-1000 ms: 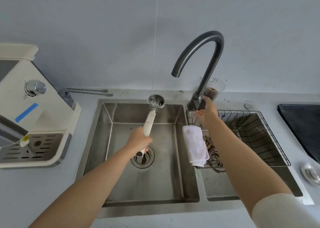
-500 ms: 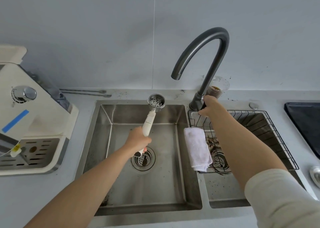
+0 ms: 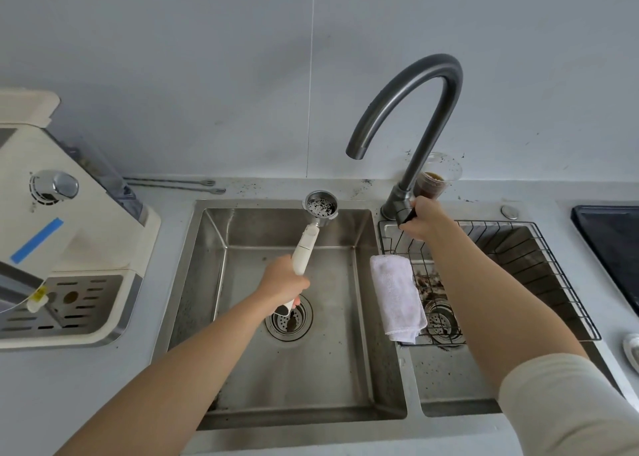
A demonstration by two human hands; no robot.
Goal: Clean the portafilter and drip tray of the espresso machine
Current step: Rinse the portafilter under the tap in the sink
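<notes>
Left hand [image 3: 283, 281] fingers wrapped round portafilter [image 3: 320, 207] handle, basket up over left sink [image 3: 242, 369] back edge; right hand [image 3: 427, 218] fingers gripping faucet lever [image 3: 404, 215]; centre basket under spout [image 3: 356, 151], then open water low to limit splashing grounds.

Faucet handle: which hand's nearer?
Right. The right hand grips the faucet handle; the left hand is off to its left, over the left basin, holding the portafilter.
</notes>
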